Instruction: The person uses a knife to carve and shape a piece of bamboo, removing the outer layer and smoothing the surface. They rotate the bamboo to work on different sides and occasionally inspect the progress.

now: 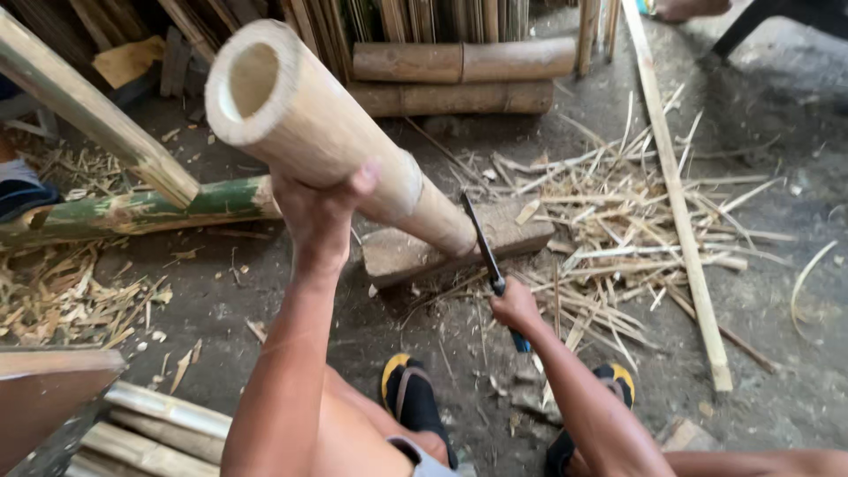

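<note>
Left hand: left hand (320,210) wraps from beneath around the thick pale bamboo pole (336,141), fingers closed tight on it, thumb showing over the top.
Right hand: right hand (515,307) is clenched on the handle of a dark-bladed knife (484,248); a bit of blue handle shows below the fist.
Pole position: bamboo pole is held tilted, hollow open end raised toward the camera at upper left, lower end set down on a flat wooden block (459,240) on the ground.
Blade position: knife stands nearly upright, its blade just beside the pole's lower end; whether it touches the bamboo cannot be told.
Count of held things: one pole, one knife, one block.
Count of other bamboo: two short logs (459,79) stacked at the back, one green pole (132,212) lying at left, one long thin slat (676,194) running down the right side.
Feet: two feet in black sandals with yellow edges (411,393), near the bottom of the view.
Litter: loose splinters and shavings (609,230) lie thick to the right of the block and again at far left.
Open room: bare dirt floor (777,115) lies at far right beyond the slat; left of the block a narrow bare patch reaches to the green pole.
</note>
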